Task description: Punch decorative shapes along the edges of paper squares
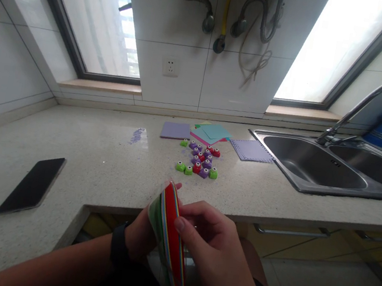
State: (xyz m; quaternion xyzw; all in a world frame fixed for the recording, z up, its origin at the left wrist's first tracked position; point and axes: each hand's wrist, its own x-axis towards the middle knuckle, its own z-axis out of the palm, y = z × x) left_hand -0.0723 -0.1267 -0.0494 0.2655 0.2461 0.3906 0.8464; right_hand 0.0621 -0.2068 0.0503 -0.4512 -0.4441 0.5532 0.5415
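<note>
A pack of coloured paper (175,230) with a red sheet on one side stands tilted over the counter's front edge, its layered edges showing; it seems to be in a clear sleeve. My left hand (141,232) is wrapped round the pack from the left, its fingers mostly hidden behind it. With thumb and fingertips, my right hand (210,236) pinches the right edge of the same pack. Beyond the hands lie several small craft punches (196,167) in green, purple and red, loosely clustered on the counter.
Behind the punches are a purple sheet stack (175,131), overlapping coloured sheets (211,132) and a purple sheet with a punched edge (252,150). Purple paper bits (137,136) lie left. A dark phone-like slab (32,185) rests far left; a steel sink (314,161) with a faucet (369,104) is right.
</note>
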